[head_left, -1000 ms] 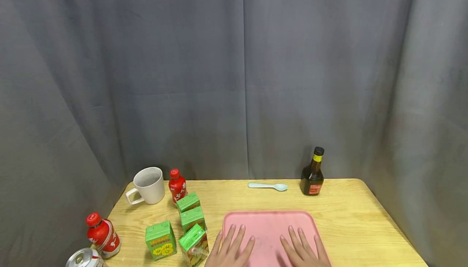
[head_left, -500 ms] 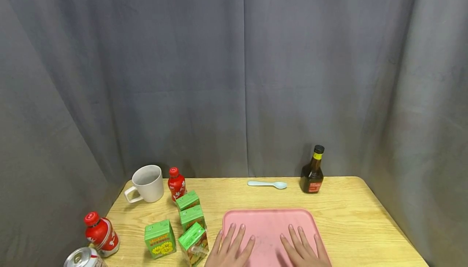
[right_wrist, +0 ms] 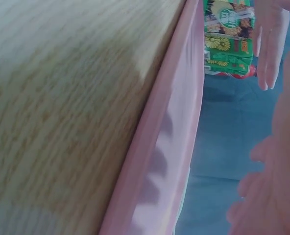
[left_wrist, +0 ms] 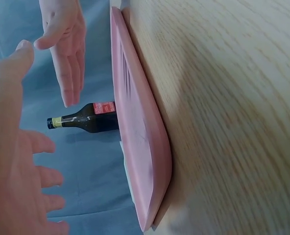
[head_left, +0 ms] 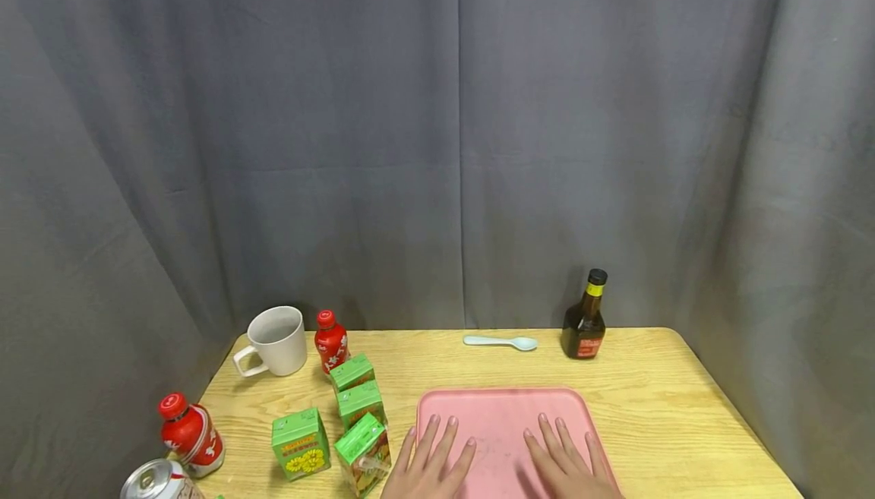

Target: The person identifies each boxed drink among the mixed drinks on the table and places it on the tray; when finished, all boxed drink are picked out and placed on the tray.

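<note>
Both hands hover palm down over a pink tray (head_left: 504, 402), fingers straight and spread. My left hand (head_left: 431, 462) is above the tray's left side, and my right hand (head_left: 569, 459) above its right side. Neither holds anything; the wrist views show a gap between the fingers and the tray. Nearest to the left hand stands a green drink carton (head_left: 364, 453) with a picture on its front. Beyond the tray lie a pale blue spoon (head_left: 500, 342) and, to its right, a dark sauce bottle (head_left: 583, 324) with a black cap, standing upright.
On the left stand more green cartons (head_left: 301, 444), a white mug (head_left: 276, 341), a red bottle (head_left: 331, 343) at the back, another red bottle (head_left: 193, 434) near the table's left edge, and a can (head_left: 159, 481) at the front. Grey curtains (head_left: 437, 142) enclose the wooden table (head_left: 683, 415).
The head view has tilted slightly, so the table and its things sit a little higher in the picture. Both hands stay over the tray with nothing taken hold of.
</note>
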A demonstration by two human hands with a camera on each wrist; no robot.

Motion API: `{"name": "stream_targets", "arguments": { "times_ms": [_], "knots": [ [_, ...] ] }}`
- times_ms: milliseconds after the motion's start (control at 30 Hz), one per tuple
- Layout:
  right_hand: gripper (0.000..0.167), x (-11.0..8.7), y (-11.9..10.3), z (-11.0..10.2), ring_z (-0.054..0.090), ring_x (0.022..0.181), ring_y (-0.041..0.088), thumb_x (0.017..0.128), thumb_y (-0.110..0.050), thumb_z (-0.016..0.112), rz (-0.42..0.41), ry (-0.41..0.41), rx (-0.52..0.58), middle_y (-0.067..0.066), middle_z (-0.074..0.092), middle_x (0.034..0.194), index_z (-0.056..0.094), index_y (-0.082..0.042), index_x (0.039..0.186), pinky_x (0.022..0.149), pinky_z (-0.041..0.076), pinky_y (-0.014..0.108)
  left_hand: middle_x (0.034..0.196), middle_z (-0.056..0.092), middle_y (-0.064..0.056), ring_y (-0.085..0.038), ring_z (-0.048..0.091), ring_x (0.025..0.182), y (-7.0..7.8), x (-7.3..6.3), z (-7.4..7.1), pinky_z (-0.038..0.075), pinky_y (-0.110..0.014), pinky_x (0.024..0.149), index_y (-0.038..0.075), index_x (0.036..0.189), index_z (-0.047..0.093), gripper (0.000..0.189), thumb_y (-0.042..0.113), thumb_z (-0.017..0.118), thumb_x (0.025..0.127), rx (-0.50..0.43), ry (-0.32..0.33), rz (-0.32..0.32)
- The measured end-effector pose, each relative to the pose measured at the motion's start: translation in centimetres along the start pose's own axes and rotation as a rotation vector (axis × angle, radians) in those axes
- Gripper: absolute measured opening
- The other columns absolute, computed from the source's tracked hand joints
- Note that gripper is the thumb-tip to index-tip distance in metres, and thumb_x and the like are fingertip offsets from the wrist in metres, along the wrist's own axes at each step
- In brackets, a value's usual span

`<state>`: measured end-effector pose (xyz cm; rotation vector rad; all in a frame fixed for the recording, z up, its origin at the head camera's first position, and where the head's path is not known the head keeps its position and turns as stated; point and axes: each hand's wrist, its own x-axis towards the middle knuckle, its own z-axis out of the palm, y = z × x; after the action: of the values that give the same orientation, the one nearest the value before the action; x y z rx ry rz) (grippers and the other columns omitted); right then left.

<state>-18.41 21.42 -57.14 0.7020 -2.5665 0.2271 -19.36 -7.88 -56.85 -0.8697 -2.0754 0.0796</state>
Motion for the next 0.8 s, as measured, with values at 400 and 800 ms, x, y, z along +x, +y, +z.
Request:
{"name": "stream_targets", "arguments": {
  "times_ms": [400, 800],
  "knots": [
    [0.064, 3.0, 2.3, -4.2, 0.053, 0.130, 0.035, 0.103, -0.034, 0.062, 0.605, -0.258, 1.098, 0.020, 0.049, 0.149, 0.037, -0.005, 0.155, 0.101, 0.048, 0.047, 0.153, 0.045, -0.013, -0.035, 0.043, 0.137, -2.0, 2.1, -5.1, 0.041, -0.057, 0.104, 0.016, 0.144, 0.058, 0.074, 0.069, 0.053, 0.093, -0.224, -0.244, -0.265],
    [0.043, 1.1, 11.3, -4.5, 0.066, 0.100, 0.014, 0.105, -0.029, 0.059, 1.045, -0.222, 1.590, 0.006, 0.068, 0.115, 0.051, -0.005, 0.141, 0.085, 0.055, 0.029, 0.141, 0.055, -0.011, -0.033, 0.051, 0.125, -5.4, -0.8, -7.2, 0.048, -0.054, 0.093, 0.017, 0.130, 0.069, 0.054, 0.044, 0.079, 0.084, -0.325, -0.129, -0.609]
  ]
}}
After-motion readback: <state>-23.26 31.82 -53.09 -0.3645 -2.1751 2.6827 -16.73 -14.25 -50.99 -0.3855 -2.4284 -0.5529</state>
